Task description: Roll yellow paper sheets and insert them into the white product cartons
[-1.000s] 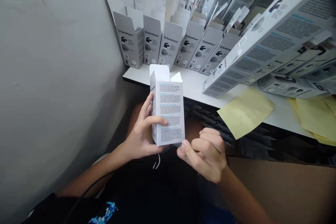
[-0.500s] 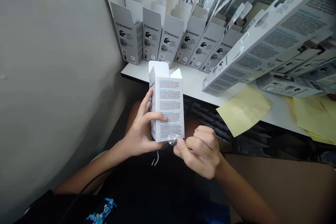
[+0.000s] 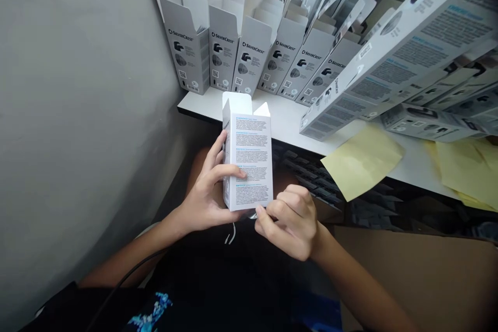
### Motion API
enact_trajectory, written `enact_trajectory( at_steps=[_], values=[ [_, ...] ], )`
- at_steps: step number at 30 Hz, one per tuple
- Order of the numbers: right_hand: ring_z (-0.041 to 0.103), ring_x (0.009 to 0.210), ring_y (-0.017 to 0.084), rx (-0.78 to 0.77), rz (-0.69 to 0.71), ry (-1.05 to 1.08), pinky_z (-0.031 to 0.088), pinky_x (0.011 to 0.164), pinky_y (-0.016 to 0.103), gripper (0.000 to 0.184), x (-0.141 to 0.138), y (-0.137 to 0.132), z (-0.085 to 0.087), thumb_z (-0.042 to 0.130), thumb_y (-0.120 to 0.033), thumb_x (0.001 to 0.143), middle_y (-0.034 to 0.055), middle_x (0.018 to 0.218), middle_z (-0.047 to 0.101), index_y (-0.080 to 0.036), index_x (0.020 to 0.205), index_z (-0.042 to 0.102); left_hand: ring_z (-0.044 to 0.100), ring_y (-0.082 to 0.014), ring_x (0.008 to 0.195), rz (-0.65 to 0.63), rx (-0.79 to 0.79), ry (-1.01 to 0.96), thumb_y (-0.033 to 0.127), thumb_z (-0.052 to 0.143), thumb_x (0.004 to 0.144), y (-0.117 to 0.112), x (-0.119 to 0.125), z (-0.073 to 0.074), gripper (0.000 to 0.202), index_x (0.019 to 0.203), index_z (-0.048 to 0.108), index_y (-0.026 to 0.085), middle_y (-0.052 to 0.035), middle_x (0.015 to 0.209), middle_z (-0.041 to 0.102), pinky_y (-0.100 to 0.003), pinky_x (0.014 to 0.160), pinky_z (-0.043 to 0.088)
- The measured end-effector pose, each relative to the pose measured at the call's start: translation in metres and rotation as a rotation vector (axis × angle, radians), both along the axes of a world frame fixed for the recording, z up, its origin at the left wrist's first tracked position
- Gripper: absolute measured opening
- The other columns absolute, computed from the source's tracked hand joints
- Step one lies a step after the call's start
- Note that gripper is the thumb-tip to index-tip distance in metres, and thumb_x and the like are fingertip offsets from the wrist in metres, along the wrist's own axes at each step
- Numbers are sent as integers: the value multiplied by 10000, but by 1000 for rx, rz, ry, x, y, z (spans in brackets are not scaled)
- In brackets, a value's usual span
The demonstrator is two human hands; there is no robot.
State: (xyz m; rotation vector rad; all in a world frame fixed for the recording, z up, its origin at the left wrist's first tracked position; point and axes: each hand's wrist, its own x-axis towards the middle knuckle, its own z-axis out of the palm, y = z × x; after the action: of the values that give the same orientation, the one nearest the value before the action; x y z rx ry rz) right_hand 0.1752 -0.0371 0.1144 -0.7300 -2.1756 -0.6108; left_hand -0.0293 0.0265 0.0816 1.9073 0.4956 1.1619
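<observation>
White cardboard SilverCrest box (image 3: 249, 158) sits gripped in my left hand (image 3: 206, 192), just off the near edge of the surface (image 3: 198, 106). My right hand (image 3: 291, 223) curls at its lower corner, grip unclear. Loose fingers could drop it, crushing its open flaps (image 3: 237, 104).

Tiny print (image 3: 249, 161) on back of white SilverCrest carton (image 3: 252, 176) too small to read; left hand (image 3: 206, 192) covers part of carton's side. Right hand (image 3: 290, 223) hides what's at carton's btm edge, maybe a small clear piece, hard to tell. Big boxes (image 3: 424, 57) and yellow sheets (image 3: 467, 171) cut off by right edge of pic. Keyboard (image 3: 307, 176) under counter (image 3: 284, 119) half lost in shadow.
</observation>
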Motion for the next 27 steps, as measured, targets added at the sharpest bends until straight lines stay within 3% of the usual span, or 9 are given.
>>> enact_trajectory(
  at_steps=[3,5,9,11,15,21,25,27],
  values=[
    [529,732,180,-100,28,-3,481,701,373,50,7,-3,2,666,-150,789,22,685,636,-171,815,703,276,-428,1521,-9,-27,-6,144,819,726,0,-1,0,523,1162,560,271,-81,1717,39,-531,1049,536],
    [528,742,194,-263,84,32,492,739,420,140,13,-5,5,622,-223,822,34,717,618,-158,904,716,256,-430,1528,-7,-35,-8,135,820,725,1,-1,0,528,1163,558,269,-86,1715,42,-528,1047,537],
    [492,733,182,-473,144,359,492,729,419,105,19,-9,7,624,-190,871,8,709,524,-197,924,714,218,-434,1540,0,-42,16,138,829,724,0,0,-1,529,1156,556,271,-81,1717,35,-542,1061,524],
    [493,748,180,-479,114,480,486,726,407,121,14,-10,2,646,-154,885,7,738,536,-219,957,718,229,-431,1537,-6,-52,21,139,830,727,-1,2,-1,523,1153,558,273,-74,1718,27,-536,1054,533],
    [490,813,191,-485,36,517,478,716,386,138,0,-9,-12,694,-155,884,21,796,553,-252,971,741,247,-421,1533,-24,-85,14,137,828,732,-3,2,-2,537,1170,556,286,-54,1717,22,-508,1025,564],
    [502,892,208,-415,14,430,529,806,415,214,-3,-14,-18,736,-96,847,19,811,548,-241,1004,727,244,-403,1535,-99,-196,27,113,825,733,-9,-1,3,547,1173,557,297,-33,1716,8,-401,884,643],
    [516,937,218,-385,-8,374,545,789,381,275,1,-18,-20,759,-89,822,24,834,548,-254,1038,717,225,-406,1541,-120,-211,13,112,825,740,-12,0,4,520,1148,557,290,-28,1716,3,-389,873,651],
    [519,1009,235,-378,-57,373,547,829,401,338,1,-19,-25,774,-109,813,38,945,552,-298,1085,705,237,-410,1538,-119,-170,12,111,817,753,-11,1,3,507,1149,552,286,-39,1717,-12,-413,908,639]
  ],
)
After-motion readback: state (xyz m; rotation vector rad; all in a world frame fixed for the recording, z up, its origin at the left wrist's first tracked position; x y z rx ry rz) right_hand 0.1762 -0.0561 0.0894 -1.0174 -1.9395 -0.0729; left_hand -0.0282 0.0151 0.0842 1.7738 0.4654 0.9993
